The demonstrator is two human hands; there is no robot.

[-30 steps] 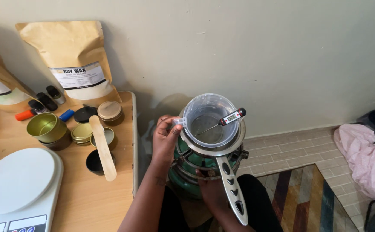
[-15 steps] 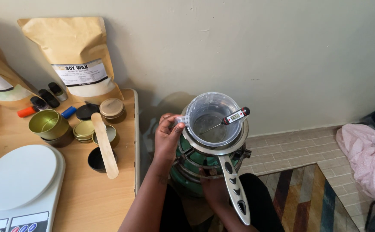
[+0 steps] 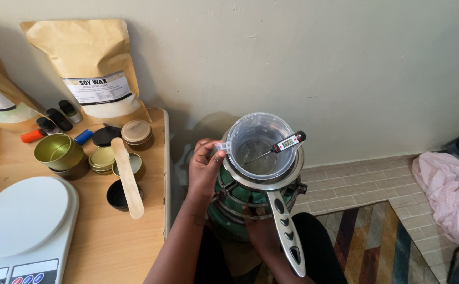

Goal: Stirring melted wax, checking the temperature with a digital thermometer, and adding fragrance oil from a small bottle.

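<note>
Left hand (image 3: 204, 167) pinching jug (image 3: 255, 144) handle, jug inside pan (image 3: 263, 181) on green stove (image 3: 234, 202), thermometer (image 3: 279, 145) resting across jug rim, right hand (image 3: 258, 231) at stove base, scale (image 3: 21, 226) and tins (image 3: 58, 151) on counter (image 3: 113, 242)

Soft, even daylight, moderately bright, falling from the right and above. Broad diffuse shadow on the wall (image 3: 198, 126) just left of and behind the gripped clear jug (image 3: 255, 144); more shadow under the left hand (image 3: 204, 169) and low around the right hand (image 3: 258, 231). Mild glare on the steel handle (image 3: 284, 231) below the grip and on the gold tin (image 3: 58, 151) well to the left. Sharp focus throughout, no motion blur. Slight wide-angle bending toward the far edges and corners.
</note>
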